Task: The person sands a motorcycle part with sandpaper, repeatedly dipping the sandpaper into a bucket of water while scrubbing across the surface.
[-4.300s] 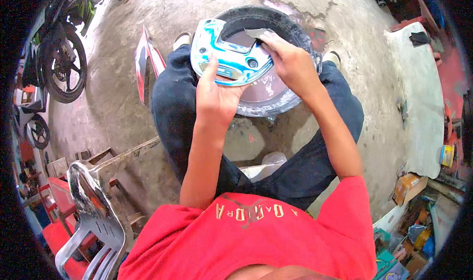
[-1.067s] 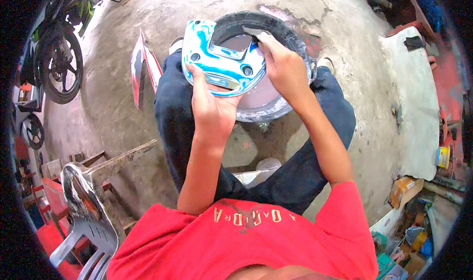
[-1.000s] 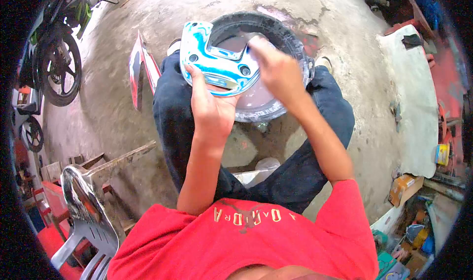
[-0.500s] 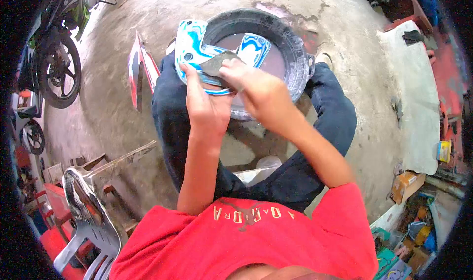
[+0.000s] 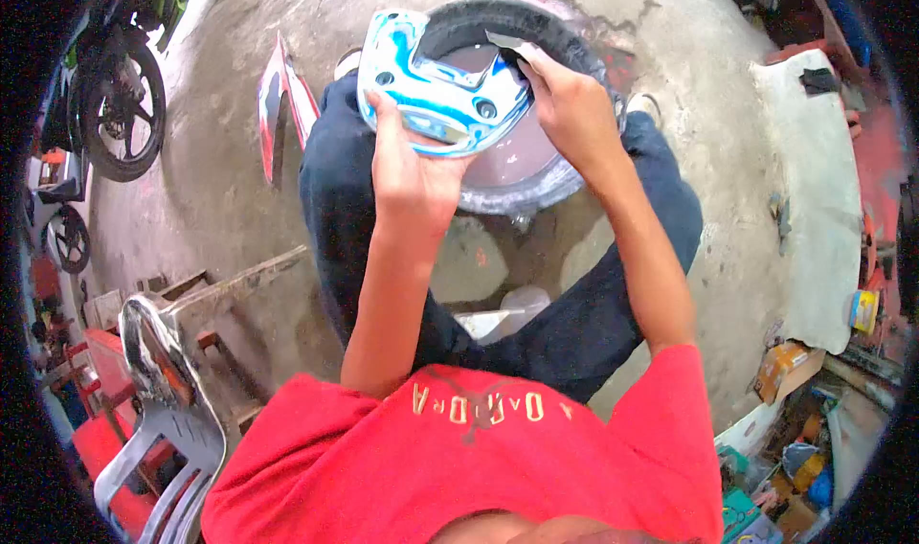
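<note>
Blue-and-white panel (image 5: pixel 412 89) (glossy, w/ a few round holes) is gripped by the L hand (image 5: pixel 416 185) at its lower L edge, thumb laid on top, rest of the hand tucked under. By the R hand (image 5: pixel 579 113), a thin grey sheet (image 5: pixel 507 42) is pinched at the panel's R end, its free corner pointed up & L; whether the sheet is pressed on the panel can't be told, as the spot is partly covered. Panel is held above a black basin (image 5: pixel 570 46), over its L side, so part of the rim is hidden. Cloudy greyish liquid (image 5: pixel 517 166) is contained in the basin. Basin is flanked by legs in dark trousers (image 5: pixel 335 180); a red shirt (image 5: pixel 459 458) w/ lettering is worn. On the concrete floor (image 5: pixel 211 190), L of the basin & apart from it, a red-and-white piece (image 5: pixel 271 113) is seen. Further out, a motorcycle wheel (image 5: pixel 129 103) is seen upper L, a grey plastic chair (image 5: pixel 182 429) lower L. Along the R side a pale board (image 5: pixel 823 209) is seen, w/ a black item (image 5: pixel 817 80) at its far end & a cardboard box (image 5: pixel 785 370) by its near end.
</note>
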Motion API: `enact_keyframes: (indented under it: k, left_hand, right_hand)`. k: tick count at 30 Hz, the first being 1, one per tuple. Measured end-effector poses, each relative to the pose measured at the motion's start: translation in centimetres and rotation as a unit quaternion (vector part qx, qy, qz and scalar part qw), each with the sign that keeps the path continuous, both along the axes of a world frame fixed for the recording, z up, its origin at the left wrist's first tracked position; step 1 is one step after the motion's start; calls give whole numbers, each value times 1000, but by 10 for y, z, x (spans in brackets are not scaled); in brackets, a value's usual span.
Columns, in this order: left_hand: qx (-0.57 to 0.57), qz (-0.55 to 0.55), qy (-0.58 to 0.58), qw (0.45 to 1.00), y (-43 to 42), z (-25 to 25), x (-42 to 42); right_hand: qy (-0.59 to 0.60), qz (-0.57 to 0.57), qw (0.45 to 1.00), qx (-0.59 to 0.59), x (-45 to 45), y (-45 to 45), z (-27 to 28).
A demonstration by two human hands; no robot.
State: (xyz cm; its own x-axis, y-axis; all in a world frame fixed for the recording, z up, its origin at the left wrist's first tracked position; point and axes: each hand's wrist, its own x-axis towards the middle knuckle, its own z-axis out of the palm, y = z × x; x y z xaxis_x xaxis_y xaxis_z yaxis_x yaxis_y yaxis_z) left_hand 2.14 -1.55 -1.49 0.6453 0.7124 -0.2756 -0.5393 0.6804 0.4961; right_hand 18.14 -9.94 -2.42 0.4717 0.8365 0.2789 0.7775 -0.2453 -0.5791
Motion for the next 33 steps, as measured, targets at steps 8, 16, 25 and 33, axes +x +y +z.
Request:
enact_keyframes:
  k: [8,16,25,33]
  left_hand:
    - [16,-14,-29,999,12,-3,1]
    - [21,-52,-54,997,16,-11,-1]
    - [-14,-70,-87,994,13,-13,-2]
    - [4,-33,-28,999,3,6,3]
  right_hand:
    - [-40,66,993,87,-13,2,1]
    - [-76,162,975,130,-43,-9,3]
    - [-84,156,972,153,-40,-10,5]
    - [-73,50,994,57,-3,-4,5]
